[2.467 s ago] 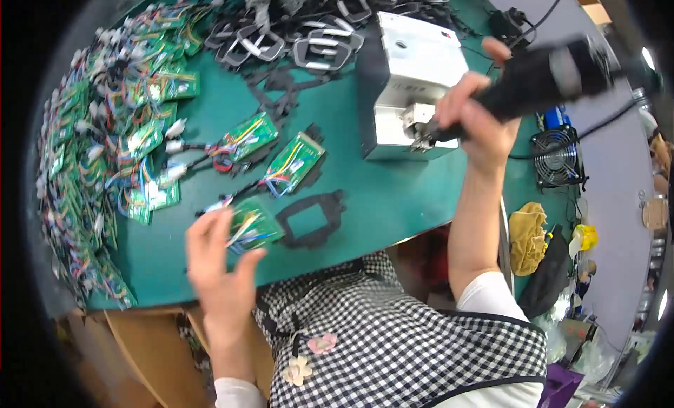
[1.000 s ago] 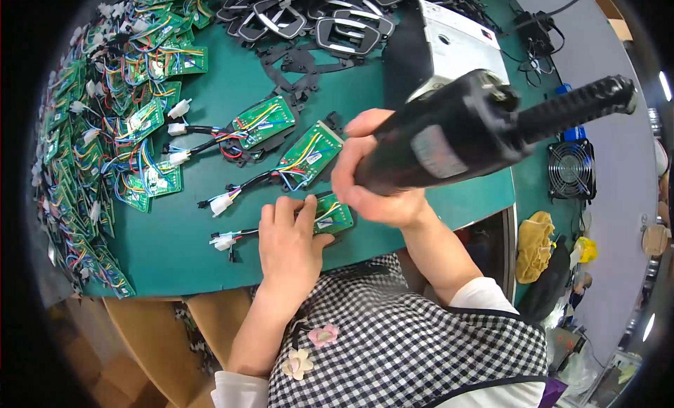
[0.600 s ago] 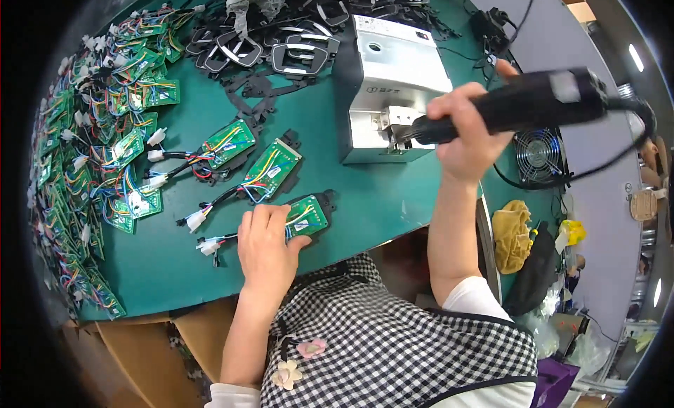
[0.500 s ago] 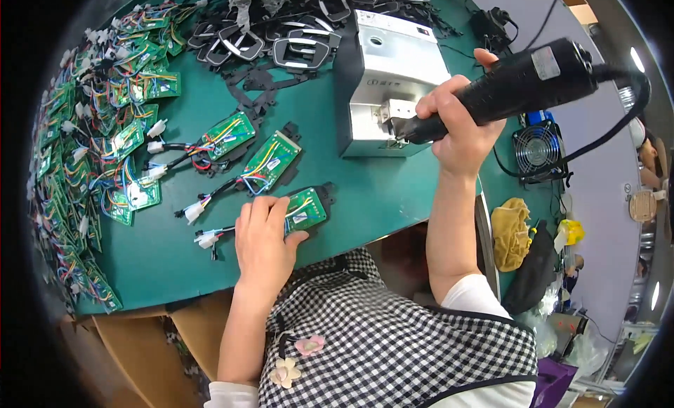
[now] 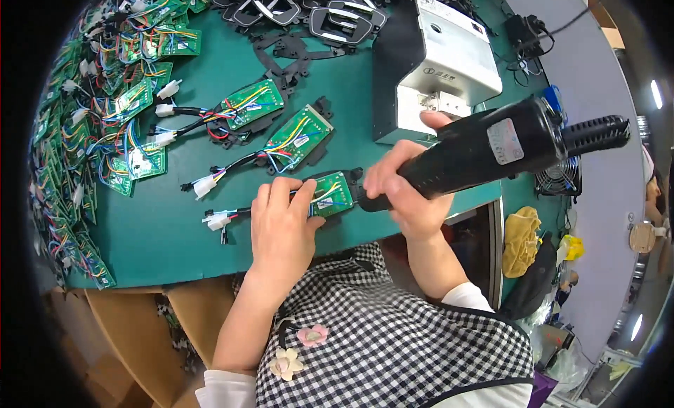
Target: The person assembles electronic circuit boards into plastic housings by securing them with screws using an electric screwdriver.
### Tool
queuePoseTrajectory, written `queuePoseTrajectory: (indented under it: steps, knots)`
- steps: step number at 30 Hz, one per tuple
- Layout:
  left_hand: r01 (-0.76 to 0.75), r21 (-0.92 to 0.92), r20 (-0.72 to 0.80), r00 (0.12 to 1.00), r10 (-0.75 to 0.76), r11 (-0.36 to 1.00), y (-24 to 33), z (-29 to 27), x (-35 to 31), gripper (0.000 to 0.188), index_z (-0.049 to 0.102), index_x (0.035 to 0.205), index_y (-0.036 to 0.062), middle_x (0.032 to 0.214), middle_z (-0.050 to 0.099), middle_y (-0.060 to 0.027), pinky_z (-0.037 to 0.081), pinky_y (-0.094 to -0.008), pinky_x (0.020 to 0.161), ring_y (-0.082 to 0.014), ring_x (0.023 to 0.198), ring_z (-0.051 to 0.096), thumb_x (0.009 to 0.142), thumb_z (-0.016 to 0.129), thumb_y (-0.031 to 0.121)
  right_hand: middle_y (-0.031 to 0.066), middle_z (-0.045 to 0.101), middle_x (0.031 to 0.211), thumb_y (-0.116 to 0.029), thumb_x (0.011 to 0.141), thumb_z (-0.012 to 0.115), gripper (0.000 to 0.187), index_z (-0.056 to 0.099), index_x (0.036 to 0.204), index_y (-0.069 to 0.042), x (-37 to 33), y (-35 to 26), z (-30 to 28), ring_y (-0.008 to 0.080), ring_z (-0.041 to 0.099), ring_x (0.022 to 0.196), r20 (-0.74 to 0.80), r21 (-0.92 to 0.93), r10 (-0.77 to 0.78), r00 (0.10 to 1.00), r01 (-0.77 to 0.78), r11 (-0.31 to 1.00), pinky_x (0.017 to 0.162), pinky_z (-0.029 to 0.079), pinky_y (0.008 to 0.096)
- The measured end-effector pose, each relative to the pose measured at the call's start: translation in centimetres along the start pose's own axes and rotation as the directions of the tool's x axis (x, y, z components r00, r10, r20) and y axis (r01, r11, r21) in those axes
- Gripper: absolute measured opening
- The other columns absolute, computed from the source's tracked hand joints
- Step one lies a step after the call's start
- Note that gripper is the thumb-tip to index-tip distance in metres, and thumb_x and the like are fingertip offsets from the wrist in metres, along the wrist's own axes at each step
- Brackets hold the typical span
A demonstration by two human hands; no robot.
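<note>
My right hand (image 5: 411, 190) is wrapped round a thick black electric screwdriver (image 5: 484, 152). Its nose is down by the right end of the nearest green circuit board (image 5: 333, 196); whether the tip touches anything is hidden. That board lies on a black plastic bracket (image 5: 357, 180), its wires running left to white plugs (image 5: 219, 220). My left hand (image 5: 284, 215) grips the board's left part, fingers on top and thumb along the near edge. Beyond it lie two more wired boards on black brackets, the middle one (image 5: 300, 138) and the farther one (image 5: 253, 103).
A silver and black screw feeder (image 5: 449, 50) stands at the back right of the green table (image 5: 168, 250). Wired boards are heaped at the left (image 5: 63, 162). Black and silver frames (image 5: 340, 23) pile up at the back. A fan (image 5: 559, 180) and a tan cloth (image 5: 521, 241) lie right.
My right hand has brought the electric screwdriver from the screw feeder leftward and nearer, to the board under my left hand. The left hand stays on that board. The whole view has shifted slightly.
</note>
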State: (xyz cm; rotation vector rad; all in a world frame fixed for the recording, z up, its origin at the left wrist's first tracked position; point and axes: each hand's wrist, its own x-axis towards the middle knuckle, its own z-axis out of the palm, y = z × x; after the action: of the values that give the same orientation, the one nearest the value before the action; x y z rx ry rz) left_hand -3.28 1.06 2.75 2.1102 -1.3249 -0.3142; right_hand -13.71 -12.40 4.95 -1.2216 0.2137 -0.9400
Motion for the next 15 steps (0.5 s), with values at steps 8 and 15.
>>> queuePoseTrajectory:
  steps: [8, 15]
  knots:
    - [-0.069, 0.02, -0.032, 0.997, 0.069, 0.997, -0.8, 1.0, -0.7, 0.051, 0.058, 0.107, 0.0023, 0.098, 0.05, -0.0083, 0.039, -0.0367, 0.076, -0.0263, 0.089, 0.048, 0.058, 0.073, 0.004, 0.005, 0.058, 0.066, -0.002, 0.059, 0.069, 0.06, 0.043, 0.112, 0.008, 2.1, 0.0, -0.3, 0.0126, 0.054, 0.056, 0.557, -0.262, 0.054, 0.829, 0.114, 0.958, 0.052, 0.043, 0.0241]
    - [-0.005, 0.037, -0.089, 0.996, 0.008, 0.999, 0.4, -0.1, -0.8, 0.059, 0.055, 0.109, 0.0012, 0.097, 0.051, -0.011, 0.038, -0.0393, 0.079, -0.0294, 0.091, 0.048, 0.054, 0.077, 0.004, 0.0075, 0.056, 0.065, 0.001, 0.07, 0.06, 0.059, 0.03, 0.121, 0.002, 2.9, -4.8, -2.3, 0.0168, 0.056, 0.055, -0.094, -0.082, -0.453, 0.887, 0.446, 0.891, 0.057, 0.049, 0.0288]
